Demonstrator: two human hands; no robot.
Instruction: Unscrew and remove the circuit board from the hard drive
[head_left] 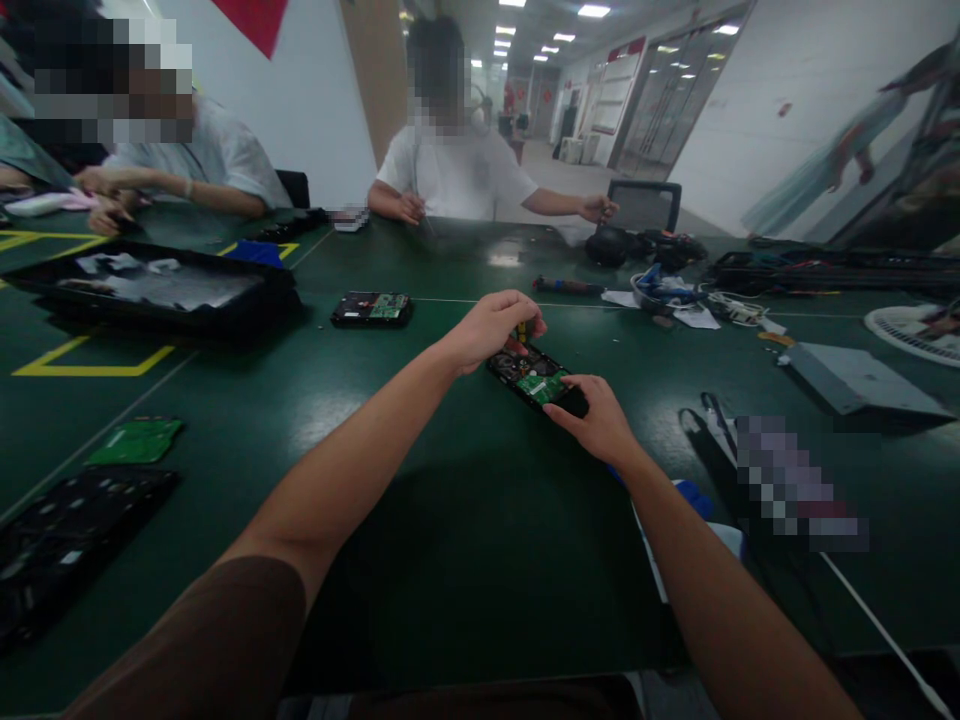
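Note:
A black hard drive (529, 372) with a green circuit board at one end lies at a slant on the dark green table. My right hand (600, 415) grips its near right end, thumb on the near side and fingers on the far side. Above the drive's far left part, my left hand (499, 328) has its fingers closed round a small yellow-and-black tool (523, 328), by its look a screwdriver held upright. Most of that tool is hidden behind the fingers, and its tip cannot be made out.
Another hard drive (371, 308) lies further left. A black tray (157, 285) stands at the far left, with a green circuit board (135, 440) and a black panel (75, 535) nearer. On the right are a grey metal box (862, 380) and cables (660, 290). Two people sit opposite.

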